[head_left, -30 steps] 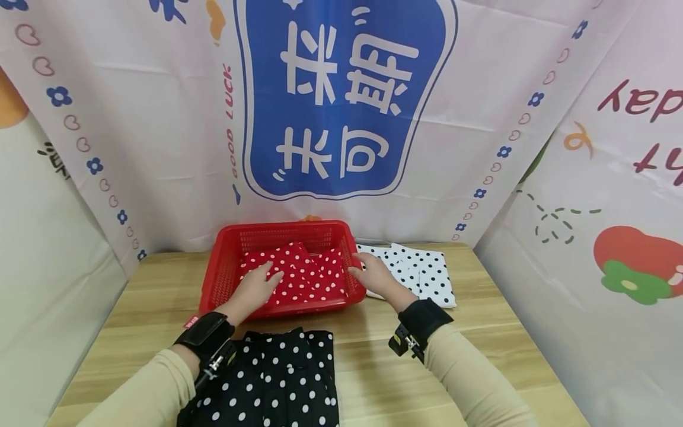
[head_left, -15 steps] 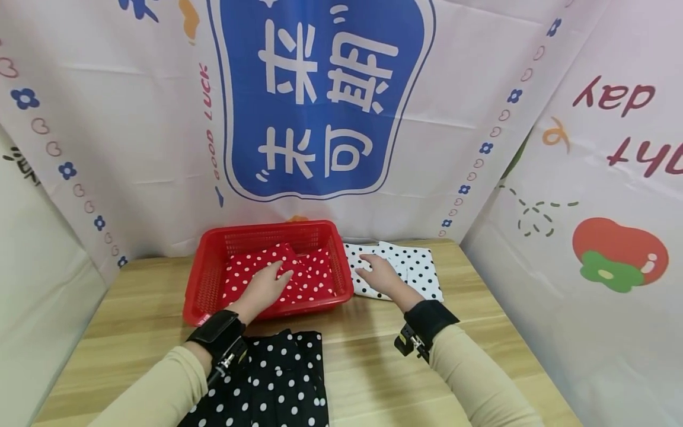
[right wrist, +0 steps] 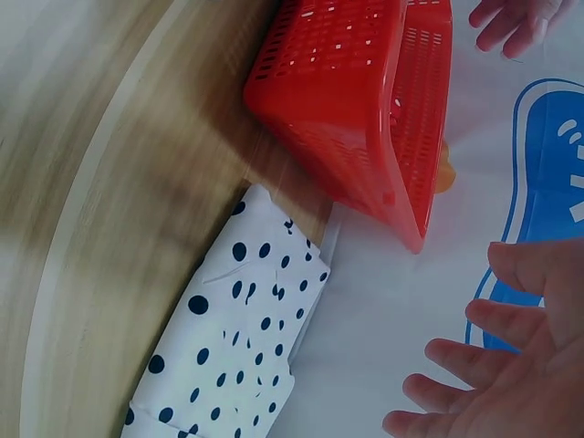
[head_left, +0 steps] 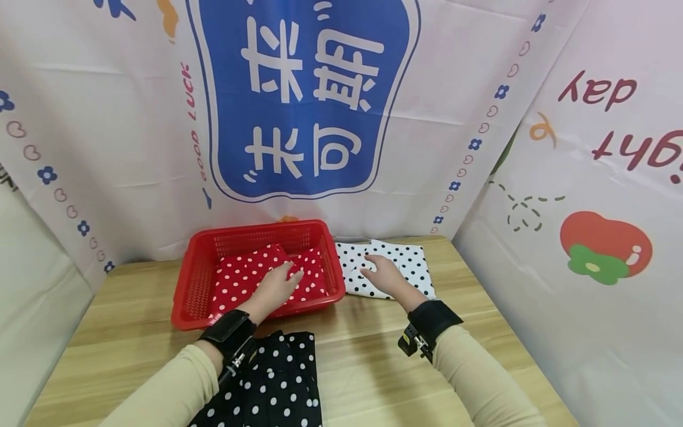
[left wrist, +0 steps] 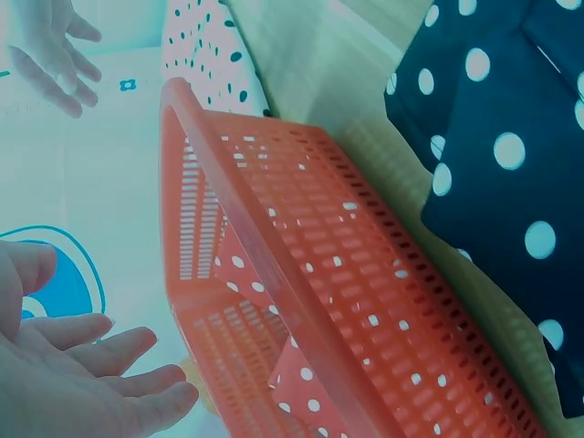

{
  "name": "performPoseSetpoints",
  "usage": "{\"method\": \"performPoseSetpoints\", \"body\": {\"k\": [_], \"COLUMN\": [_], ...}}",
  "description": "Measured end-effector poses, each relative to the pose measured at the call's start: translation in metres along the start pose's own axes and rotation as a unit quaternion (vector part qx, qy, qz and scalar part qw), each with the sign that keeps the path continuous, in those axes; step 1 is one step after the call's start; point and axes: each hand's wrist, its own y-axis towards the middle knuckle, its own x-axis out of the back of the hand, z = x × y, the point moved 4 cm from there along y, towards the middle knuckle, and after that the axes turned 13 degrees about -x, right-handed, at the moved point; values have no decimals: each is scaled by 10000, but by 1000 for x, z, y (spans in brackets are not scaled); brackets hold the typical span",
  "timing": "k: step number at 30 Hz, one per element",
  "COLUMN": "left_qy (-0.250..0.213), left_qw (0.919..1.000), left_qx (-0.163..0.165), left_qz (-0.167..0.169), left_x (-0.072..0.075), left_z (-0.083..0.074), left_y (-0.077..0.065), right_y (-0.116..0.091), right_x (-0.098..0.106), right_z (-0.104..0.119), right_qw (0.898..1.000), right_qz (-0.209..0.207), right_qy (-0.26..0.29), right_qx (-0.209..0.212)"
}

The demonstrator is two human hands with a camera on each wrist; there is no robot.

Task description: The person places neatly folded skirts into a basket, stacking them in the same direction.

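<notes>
My left hand [head_left: 274, 287] hovers over the front of a red plastic basket [head_left: 316, 304], fingers spread and holding nothing. Inside the basket lies a folded red cloth with white dots [head_left: 240, 277], partly hidden by that hand in the head view. My right hand [head_left: 388, 277] is also spread and holds nothing; it overlaps a folded white cloth with black dots [head_left: 412, 264] to the right of the basket. In the right wrist view, the fingers [right wrist: 461, 360] stand apart from the white cloth [right wrist: 228, 338]. A black cloth with white dots [head_left: 280, 379] lies nearest me.
A wooden table [head_left: 368, 356] carries everything. Behind it hangs a white printed backdrop [head_left: 405, 178] with a blue panel, and another printed sheet [head_left: 533, 284] closes the right side. The basket stands near the table's back edge.
My right hand has moved off the basket's right rim to over the white cloth. My left hand has shifted right across the basket. The head view has turned slightly right.
</notes>
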Motion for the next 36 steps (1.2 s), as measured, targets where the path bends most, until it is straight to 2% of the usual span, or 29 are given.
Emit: {"method": "performPoseSetpoints", "body": {"k": [8, 16, 21, 29, 36], "left_qy": [38, 63, 66, 66, 9], "left_qw": [9999, 10000, 10000, 9999, 9998], "left_qx": [-125, 16, 26, 96, 158], "left_qz": [-15, 21, 44, -62, -86], "left_x": [-6, -10, -13, -13, -12], "left_z": [-1, 1, 1, 12, 19], "left_y": [4, 2, 1, -2, -3], "right_y": [5, 13, 18, 31, 37], "right_x": [-4, -17, -26, -44, -56], "right_z": [-9, -22, -36, -52, -64], "right_qw": [9998, 9997, 9989, 9970, 9957], "right_qz": [11, 32, 108, 268, 270], "right_qy": [-44, -154, -274, -364, -661], "right_qx": [-187, -177, -377, -621, -588]}}
